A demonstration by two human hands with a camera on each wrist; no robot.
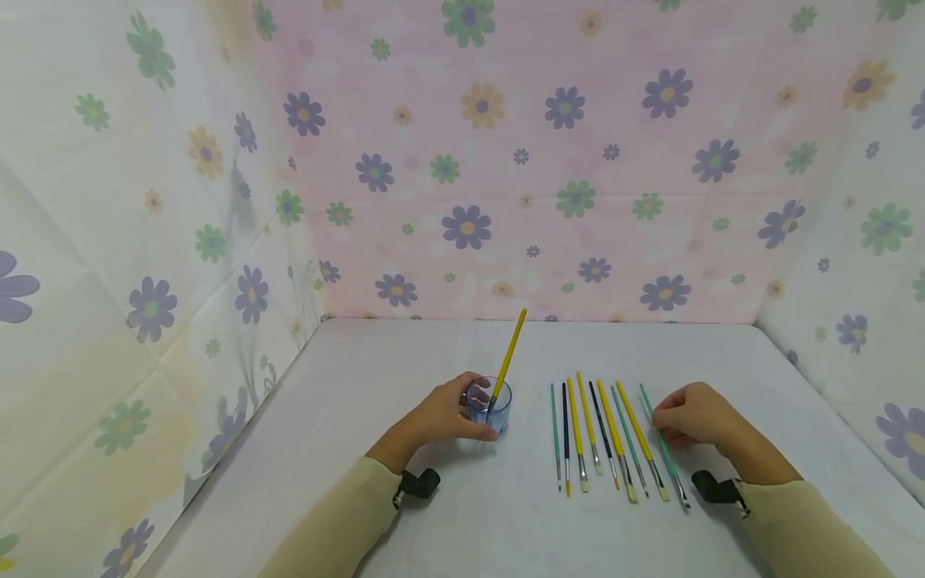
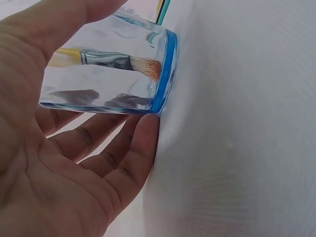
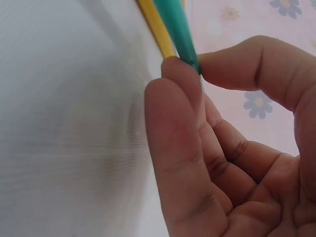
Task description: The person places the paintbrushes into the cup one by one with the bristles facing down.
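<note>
A small clear glass cup with a blue tint stands on the white table, and a yellow-handled brush leans in it, bristles down. My left hand curls round the cup. To the right lies a row of several brushes with yellow, teal and dark handles. My right hand pinches the rightmost teal brush between thumb and fingertips; the teal handle lies beside a yellow one.
Floral cloth walls enclose the table at the back and on both sides. A black wrist strap shows on each sleeve.
</note>
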